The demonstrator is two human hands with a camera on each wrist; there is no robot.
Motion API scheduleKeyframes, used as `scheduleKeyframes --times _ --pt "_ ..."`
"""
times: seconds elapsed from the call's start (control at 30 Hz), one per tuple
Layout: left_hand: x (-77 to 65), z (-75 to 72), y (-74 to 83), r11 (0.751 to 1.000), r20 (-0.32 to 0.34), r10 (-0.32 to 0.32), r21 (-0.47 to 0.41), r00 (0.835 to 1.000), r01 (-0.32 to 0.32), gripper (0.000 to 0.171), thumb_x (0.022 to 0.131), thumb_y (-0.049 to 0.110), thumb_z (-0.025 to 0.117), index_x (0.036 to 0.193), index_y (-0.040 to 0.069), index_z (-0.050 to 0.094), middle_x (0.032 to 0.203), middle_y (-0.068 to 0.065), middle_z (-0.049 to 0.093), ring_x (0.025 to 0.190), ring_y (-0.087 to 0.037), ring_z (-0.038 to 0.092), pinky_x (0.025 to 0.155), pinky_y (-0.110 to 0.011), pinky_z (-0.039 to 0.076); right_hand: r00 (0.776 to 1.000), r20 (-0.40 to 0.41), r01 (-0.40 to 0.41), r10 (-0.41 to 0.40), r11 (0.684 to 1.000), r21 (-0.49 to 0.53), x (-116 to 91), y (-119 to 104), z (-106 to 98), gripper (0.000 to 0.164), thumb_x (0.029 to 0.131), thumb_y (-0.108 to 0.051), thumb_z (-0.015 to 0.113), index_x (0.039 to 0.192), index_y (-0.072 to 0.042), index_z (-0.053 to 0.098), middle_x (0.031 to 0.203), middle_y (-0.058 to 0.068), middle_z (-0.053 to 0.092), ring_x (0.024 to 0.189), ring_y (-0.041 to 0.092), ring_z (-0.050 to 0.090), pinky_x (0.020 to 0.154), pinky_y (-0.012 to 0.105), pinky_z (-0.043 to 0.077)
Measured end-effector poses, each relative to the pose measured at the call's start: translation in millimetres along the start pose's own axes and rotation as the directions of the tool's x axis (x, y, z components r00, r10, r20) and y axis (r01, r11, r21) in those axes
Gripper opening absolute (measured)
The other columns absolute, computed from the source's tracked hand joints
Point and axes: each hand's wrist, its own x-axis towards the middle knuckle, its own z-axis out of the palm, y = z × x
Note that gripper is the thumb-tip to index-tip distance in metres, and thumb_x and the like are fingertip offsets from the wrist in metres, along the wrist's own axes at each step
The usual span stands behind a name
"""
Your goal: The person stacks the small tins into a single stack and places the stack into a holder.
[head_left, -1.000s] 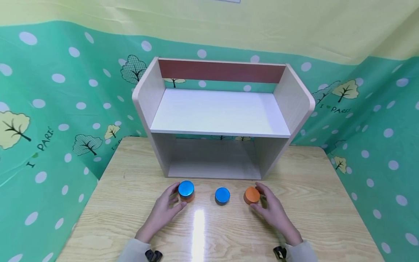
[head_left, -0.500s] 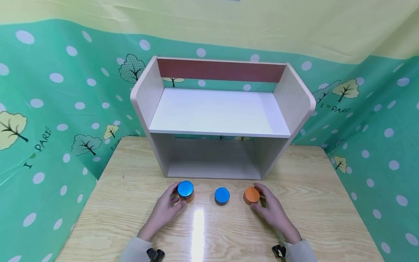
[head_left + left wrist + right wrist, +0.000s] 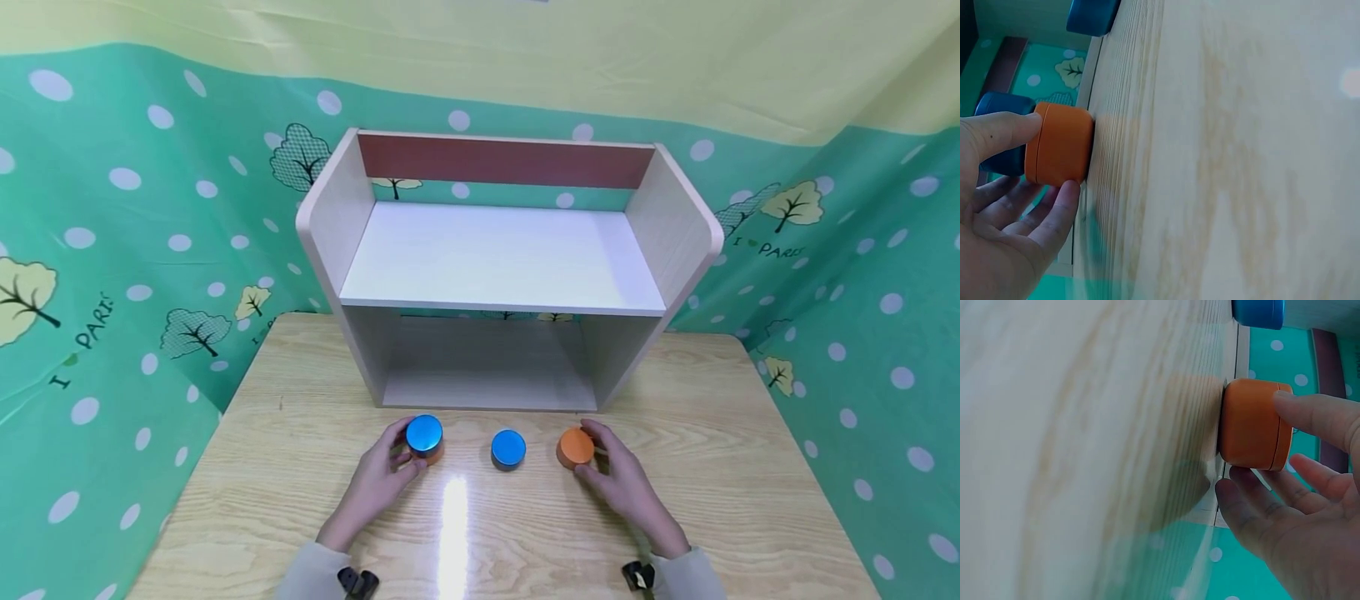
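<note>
Near the shelf unit's front, a small round blue tin (image 3: pixel 424 433) sits stacked on an orange tin (image 3: pixel 1063 147). My left hand (image 3: pixel 378 475) holds this stack from its left side; the left wrist view shows the thumb at the seam between the tins and a fingertip against the orange one. At right, a second orange tin (image 3: pixel 575 447) stands on the table, with my right hand (image 3: pixel 622 475) curled round its right side. The right wrist view shows the thumb on its lid edge and the fingers close below. Between the hands stands another blue tin (image 3: pixel 508 448).
A two-level white shelf unit (image 3: pixel 502 258) with a reddish-brown back rail stands at the back of the wooden table (image 3: pixel 712 467). Its front edge lies just behind the tins. A green and yellow patterned curtain (image 3: pixel 150 208) surrounds the table.
The head view has shifted very slightly. Both hands stay at their tins, and the tins keep their places.
</note>
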Motion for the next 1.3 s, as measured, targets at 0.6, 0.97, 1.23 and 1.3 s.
scheduleKeyframes --times 0.6,0.97,1.23,1.3 --pt "-0.6 0.1 0.4 1.0 0.001 0.005 0.012 1.0 -0.005 0.068 0.086 -0.004 0.076 0.146 0.006 0.045 0.144 -0.021 0.05 0.13 -0.039 0.049 0.098 -0.04 0.054 1.0 -0.004 -0.002 0.002 1.0 0.009 -1 -2 1 0.072 0.085 0.005 0.076 0.148 0.0 0.042 0.137 0.018 0.055 0.118 0.035 0.057 0.089 0.051 0.057" --pt "0.4 -1.5 0.0 1.0 0.009 -0.011 0.005 1.0 0.011 0.069 0.086 -0.003 0.076 0.147 0.004 0.044 0.143 -0.022 0.05 0.13 -0.037 0.05 0.099 -0.038 0.053 0.998 -0.049 0.044 -0.045 0.999 -0.012 0 -16 -3 0.08 0.086 0.001 0.077 0.152 -0.001 0.032 0.137 0.023 0.055 0.121 0.04 0.056 0.091 0.054 0.056" --pt "0.6 -1.0 0.1 1.0 0.008 0.003 0.002 1.0 -0.003 0.069 0.085 -0.004 0.076 0.146 0.003 0.044 0.142 -0.022 0.051 0.129 -0.038 0.051 0.098 -0.037 0.053 0.997 -0.064 0.049 -0.049 0.999 -0.007 1 -28 -4 0.081 0.085 0.0 0.079 0.152 -0.003 0.033 0.137 0.021 0.056 0.122 0.038 0.056 0.092 0.052 0.056" --pt "0.5 -1.0 0.2 1.0 0.009 0.001 -0.003 1.0 -0.001 0.069 0.085 -0.004 0.076 0.146 0.004 0.044 0.142 -0.022 0.051 0.129 -0.038 0.051 0.098 -0.037 0.053 0.996 -0.069 0.061 -0.061 0.998 -0.001 1 -29 -4 0.08 0.085 -0.001 0.079 0.151 -0.002 0.034 0.136 0.02 0.056 0.122 0.038 0.056 0.091 0.052 0.056"
